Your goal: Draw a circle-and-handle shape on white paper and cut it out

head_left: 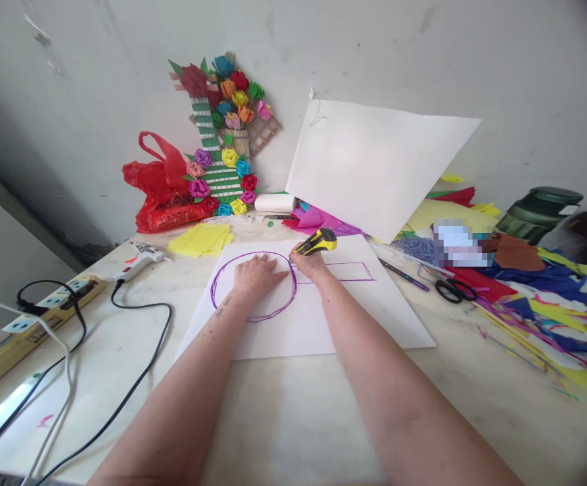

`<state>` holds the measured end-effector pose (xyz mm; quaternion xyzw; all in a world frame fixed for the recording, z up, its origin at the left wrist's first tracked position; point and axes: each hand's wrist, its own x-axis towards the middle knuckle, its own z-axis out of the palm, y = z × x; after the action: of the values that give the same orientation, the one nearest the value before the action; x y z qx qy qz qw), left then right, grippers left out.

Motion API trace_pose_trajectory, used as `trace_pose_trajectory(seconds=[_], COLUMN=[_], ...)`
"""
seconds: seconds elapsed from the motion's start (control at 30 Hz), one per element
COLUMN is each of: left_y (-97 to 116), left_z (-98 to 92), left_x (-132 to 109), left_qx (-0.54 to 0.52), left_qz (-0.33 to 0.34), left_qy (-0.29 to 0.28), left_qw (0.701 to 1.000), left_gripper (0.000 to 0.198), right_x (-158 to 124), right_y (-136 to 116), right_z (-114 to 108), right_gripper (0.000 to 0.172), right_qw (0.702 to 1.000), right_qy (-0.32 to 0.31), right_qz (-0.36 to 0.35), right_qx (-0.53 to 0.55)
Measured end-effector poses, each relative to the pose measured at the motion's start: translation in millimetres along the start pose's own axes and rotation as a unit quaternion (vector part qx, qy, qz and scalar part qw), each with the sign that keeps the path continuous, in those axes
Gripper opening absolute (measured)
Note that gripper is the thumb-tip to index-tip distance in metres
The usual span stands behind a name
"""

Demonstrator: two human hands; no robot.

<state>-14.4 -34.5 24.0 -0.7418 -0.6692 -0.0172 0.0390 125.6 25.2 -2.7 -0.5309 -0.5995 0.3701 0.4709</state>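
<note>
Left hand (257, 275) lies flat, fingers spread, on smooth white sheet (313, 317) inside a purple drawn circle (252, 286); right hand (311, 263) is clenched round a yellow-black plastic cutter (317, 242); a red crinkled bag (164, 189) sits behind.

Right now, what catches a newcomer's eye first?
The bright paper-flower decoration against the back wall stands out. The left hand lies flat inside a purple circle on a white sheet; the right hand holds a yellow utility knife at its rim. At right lie coloured paper scraps.
</note>
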Motion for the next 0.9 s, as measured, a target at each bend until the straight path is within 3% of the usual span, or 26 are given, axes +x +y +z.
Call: trace_pose_trajectory(seconds=[0.9], left_y=[-0.3], left_z=[0.2], left_x=[0.4], left_qx=[0.0], left_qz=[-0.001], left_qy=[-0.005], left_qw=[1.0], left_gripper=[0.055], right_x=[-4.5], right_y=[-4.6], right_z=[-0.2], right_gripper=[0.003], right_qw=[1.0], right_qy=[0.015], right_qz=[-0.005], right_qx=[-0.014])
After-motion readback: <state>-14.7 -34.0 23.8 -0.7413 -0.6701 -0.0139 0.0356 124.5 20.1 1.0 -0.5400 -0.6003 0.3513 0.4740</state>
